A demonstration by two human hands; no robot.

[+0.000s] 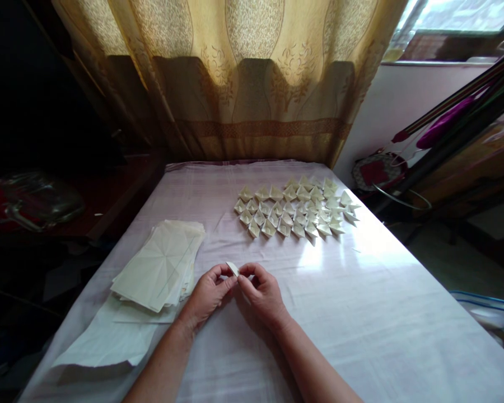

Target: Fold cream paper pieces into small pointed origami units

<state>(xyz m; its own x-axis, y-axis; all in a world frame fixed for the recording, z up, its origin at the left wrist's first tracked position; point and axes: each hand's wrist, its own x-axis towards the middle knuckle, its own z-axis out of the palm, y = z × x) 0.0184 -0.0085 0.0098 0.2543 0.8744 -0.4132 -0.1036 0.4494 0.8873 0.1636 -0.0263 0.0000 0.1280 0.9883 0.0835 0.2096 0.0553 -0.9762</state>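
Note:
A small folded piece of cream paper point(232, 268) is pinched between the fingertips of both hands near the table's front middle. My left hand point(209, 294) grips its left side, fingers curled. My right hand point(262, 292) grips its right side, fingers curled too. To the left of my hands lies a stack of creased cream paper sheets point(159, 268). Farther back on the right, several small folded paper boats point(296, 210) stand in rows.
The table carries a pale cloth point(361, 313). A larger white sheet point(105, 341) lies under the stack at the front left. A patterned curtain point(252, 84) hangs behind the table. A dark cabinet point(109, 196) stands left, clutter and poles point(449, 120) right.

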